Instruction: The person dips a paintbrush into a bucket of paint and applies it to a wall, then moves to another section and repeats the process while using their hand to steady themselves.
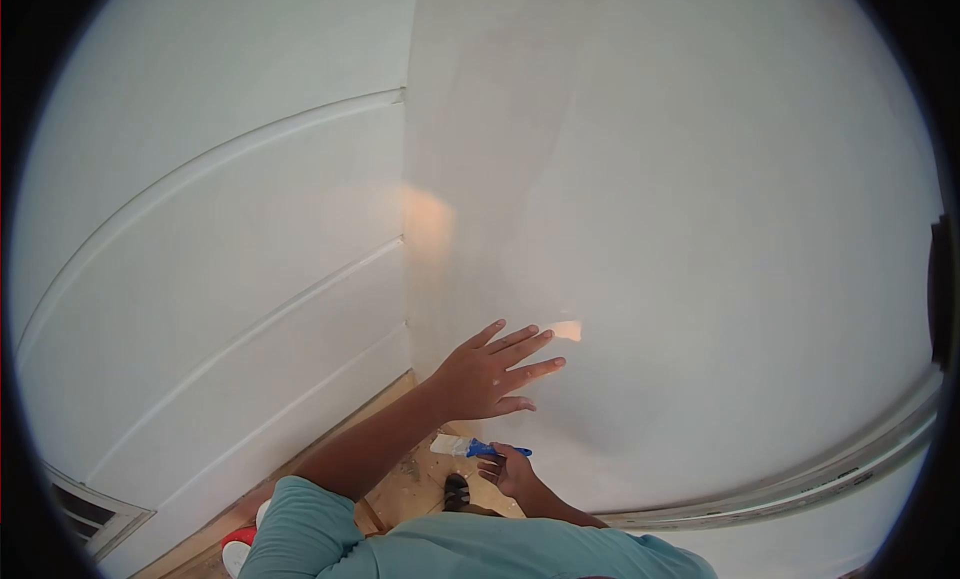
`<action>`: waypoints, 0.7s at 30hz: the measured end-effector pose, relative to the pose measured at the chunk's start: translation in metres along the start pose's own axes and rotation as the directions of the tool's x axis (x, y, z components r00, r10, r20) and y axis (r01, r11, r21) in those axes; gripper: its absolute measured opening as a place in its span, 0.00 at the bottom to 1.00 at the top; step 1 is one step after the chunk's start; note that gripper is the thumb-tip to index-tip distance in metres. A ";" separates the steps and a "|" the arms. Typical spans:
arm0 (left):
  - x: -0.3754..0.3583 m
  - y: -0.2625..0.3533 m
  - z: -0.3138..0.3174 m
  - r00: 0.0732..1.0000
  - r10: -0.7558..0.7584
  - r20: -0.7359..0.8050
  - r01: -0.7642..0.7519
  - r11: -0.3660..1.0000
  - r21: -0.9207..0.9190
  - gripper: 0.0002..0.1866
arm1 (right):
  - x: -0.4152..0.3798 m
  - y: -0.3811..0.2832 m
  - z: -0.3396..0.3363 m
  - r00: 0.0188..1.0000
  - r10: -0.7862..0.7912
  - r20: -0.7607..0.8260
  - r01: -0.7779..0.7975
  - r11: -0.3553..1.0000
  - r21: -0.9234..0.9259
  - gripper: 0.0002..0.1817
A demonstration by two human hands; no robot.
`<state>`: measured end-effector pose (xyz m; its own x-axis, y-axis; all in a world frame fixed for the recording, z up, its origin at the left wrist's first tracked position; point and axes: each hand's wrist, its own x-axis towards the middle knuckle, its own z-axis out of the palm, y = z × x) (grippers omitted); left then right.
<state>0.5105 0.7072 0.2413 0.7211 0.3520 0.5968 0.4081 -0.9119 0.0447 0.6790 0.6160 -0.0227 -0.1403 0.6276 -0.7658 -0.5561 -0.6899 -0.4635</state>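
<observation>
My left hand (492, 375) reaches up over the white wall (720, 229), palm toward it, fingers spread and holding nothing. Just past its fingertips lies a small bright patch (567, 330) of light on the wall. Lower down, near my body, my right hand (512, 471) is closed around the blue handle of a paintbrush (484, 448). The brush points to the left, and its pale, whitish head sits below my left wrist, over the floor.
To the left, a white panelled wall (250, 239) with raised trim meets the other wall in a corner. A framed vent (95, 514) is low on the left. My shoe (457, 492) stands on the tan floor (415, 474). A ledge with tracks (800, 501) runs along the lower right.
</observation>
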 end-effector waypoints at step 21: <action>-0.447 0.290 -0.105 0.009 -0.970 -0.242 0.986 0.049 -0.161 0.15 | -0.116 0.079 0.013 0.961 -0.275 0.037 0.266 0.952 0.150 0.12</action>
<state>0.2478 0.2629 0.0714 -0.5249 0.8368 0.1556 0.6405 0.2679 0.7197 0.6404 0.4930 0.0354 -0.0127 0.8060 -0.5918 -0.6899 -0.4355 -0.5783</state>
